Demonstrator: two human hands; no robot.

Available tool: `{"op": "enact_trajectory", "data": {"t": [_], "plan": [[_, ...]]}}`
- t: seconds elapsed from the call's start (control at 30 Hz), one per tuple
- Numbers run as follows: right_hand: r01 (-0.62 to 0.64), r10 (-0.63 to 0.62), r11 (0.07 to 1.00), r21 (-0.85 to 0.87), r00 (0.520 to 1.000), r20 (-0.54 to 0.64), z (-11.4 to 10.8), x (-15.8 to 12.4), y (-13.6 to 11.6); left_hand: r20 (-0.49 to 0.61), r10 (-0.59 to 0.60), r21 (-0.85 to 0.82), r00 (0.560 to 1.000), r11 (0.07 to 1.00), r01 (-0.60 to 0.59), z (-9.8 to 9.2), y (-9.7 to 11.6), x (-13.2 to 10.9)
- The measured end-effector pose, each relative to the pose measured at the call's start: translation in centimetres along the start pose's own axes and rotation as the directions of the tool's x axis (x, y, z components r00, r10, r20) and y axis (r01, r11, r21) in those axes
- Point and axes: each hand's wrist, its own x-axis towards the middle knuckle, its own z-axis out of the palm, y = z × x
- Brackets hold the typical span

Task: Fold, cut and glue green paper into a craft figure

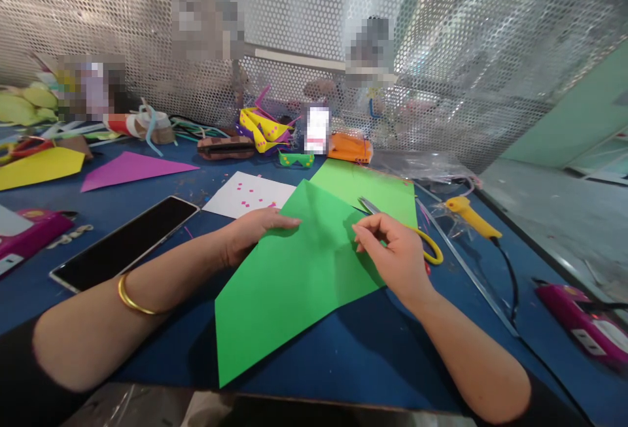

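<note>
A bright green sheet of paper is tilted above the blue table. My left hand grips its left edge, thumb on top and the other fingers hidden beneath. Over the sheet's right side, my right hand has thumb and forefinger pinched together; whether anything tiny is between them I cannot make out. Behind that hand lie scissors with a yellow handle, partly covered, on a light green sheet. White paper with several small pink pieces on it sits beyond my left hand.
A phone lies at left, near purple and yellow paper. Green paper glasses, a brown pouch and an orange item stand along the mesh screen. A yellow glue gun and a corded magenta power strip are at right.
</note>
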Motion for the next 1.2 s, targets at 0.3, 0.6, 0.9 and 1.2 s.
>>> {"op": "enact_trajectory", "data": {"t": [0.3, 0.6, 0.9, 1.2], "plan": [[-0.006, 0.003, 0.996, -0.087, 1.0, -0.024, 0.05, -0.2, 0.02, 0.027, -0.036, 0.021, 0.999, 0.999, 0.035, 0.08, 0.19, -0.13], [0.152, -0.151, 0.971, -0.184, 0.988, 0.022, 0.27, -0.33, -0.23, -0.007, -0.04, 0.064, 0.999, 0.997, 0.04, 0.23, 0.27, -0.47], [0.176, -0.173, 0.969, -0.171, 0.984, 0.034, 0.07, -0.53, -0.26, -0.013, -0.03, 0.036, 0.999, 0.999, 0.03, 0.0, 0.28, 0.08], [0.099, -0.098, 0.994, 0.049, 0.995, -0.019, 0.1, -0.51, -0.15, -0.033, -0.047, 0.05, 0.998, 0.998, 0.049, 0.35, 0.38, -0.43]]}}
